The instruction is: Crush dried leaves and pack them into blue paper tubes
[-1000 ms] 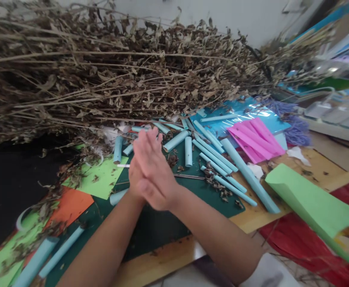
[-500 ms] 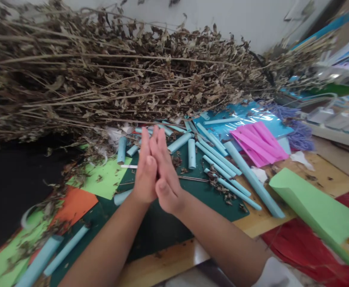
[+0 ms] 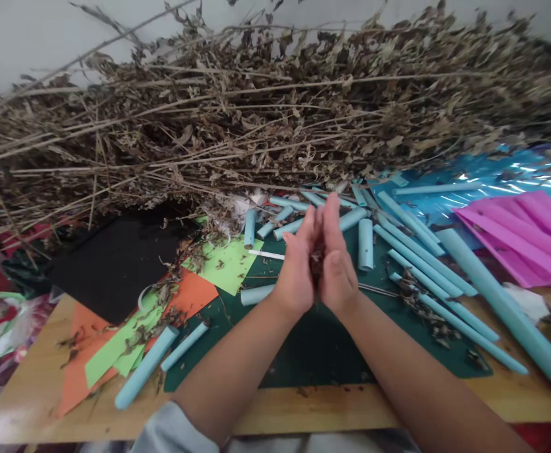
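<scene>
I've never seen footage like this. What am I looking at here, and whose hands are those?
There is no machine: a person wears a camera on the head, looking down at their own bare hands. The left hand and right hand are pressed together, with crumbled dry leaves between the palms. Below lies a dark green cutting mat on a wooden table, strewn with light blue paper tubes, green and orange paper scraps and pink paper. Behind is a big heap of dried leafy stalks.

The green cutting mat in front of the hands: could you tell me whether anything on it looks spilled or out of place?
Yes. Crumbled dry brown leaf bits are strewn over the green cutting mat, among scattered light blue rolled paper tubes. More crumbs sit between the pressed-together left hand and right hand.
</scene>
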Action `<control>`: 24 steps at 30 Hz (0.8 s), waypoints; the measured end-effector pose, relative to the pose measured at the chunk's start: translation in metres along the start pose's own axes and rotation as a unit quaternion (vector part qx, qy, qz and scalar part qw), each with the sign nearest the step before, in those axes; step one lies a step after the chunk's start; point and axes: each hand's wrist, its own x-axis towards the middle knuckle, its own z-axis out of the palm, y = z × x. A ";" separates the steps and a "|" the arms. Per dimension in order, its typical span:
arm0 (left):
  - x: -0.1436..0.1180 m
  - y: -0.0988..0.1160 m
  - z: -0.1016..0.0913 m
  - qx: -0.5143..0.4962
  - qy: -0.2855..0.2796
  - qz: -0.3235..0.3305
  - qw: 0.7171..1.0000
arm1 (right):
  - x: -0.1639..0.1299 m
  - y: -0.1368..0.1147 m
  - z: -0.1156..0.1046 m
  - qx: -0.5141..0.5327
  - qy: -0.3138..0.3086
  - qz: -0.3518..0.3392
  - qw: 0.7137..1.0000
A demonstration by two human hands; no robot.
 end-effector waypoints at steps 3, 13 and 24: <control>0.005 -0.002 -0.005 0.009 0.013 -0.003 1.000 | -0.002 -0.006 0.001 0.008 -0.009 -0.042 0.999; -0.005 -0.013 0.004 0.212 -0.010 0.081 0.974 | 0.005 -0.004 -0.006 0.123 0.131 0.112 0.977; 0.000 -0.005 -0.004 0.182 0.016 0.035 0.983 | -0.001 -0.017 0.003 0.147 0.064 0.106 0.981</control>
